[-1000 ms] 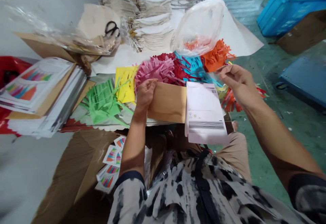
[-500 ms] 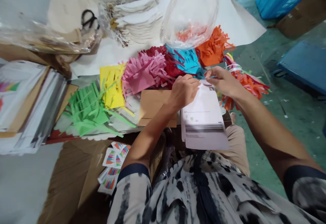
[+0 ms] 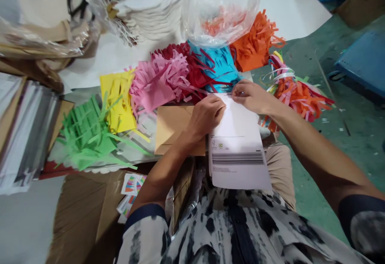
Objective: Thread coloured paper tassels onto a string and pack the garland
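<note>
A white printed sheet (image 3: 237, 148) with barcode lines lies over the table edge toward my lap. My left hand (image 3: 207, 113) rests with curled fingers on its upper left corner. My right hand (image 3: 251, 95) pinches the sheet's top edge. A brown paper envelope (image 3: 173, 125) lies just left of the sheet, partly under my left wrist. Behind both hands sit heaps of fringed cut paper: green (image 3: 87, 136), yellow (image 3: 118, 99), pink (image 3: 159, 81), dark red (image 3: 197, 73), blue (image 3: 221, 67) and orange (image 3: 255, 45).
A clear plastic bag (image 3: 221, 7) holds orange shreds above the piles. Scissors (image 3: 76, 3) lie at the far left on beige cloth. Stacked printed sheets (image 3: 21, 127) stand at the left edge. Small colourful cards (image 3: 132, 188) lie in a brown box below. Blue crates (image 3: 357, 61) stand on the green floor.
My left hand left the brown envelope and moved right onto the white sheet. My right hand came down and in to the sheet's top edge. The view dropped lower.
</note>
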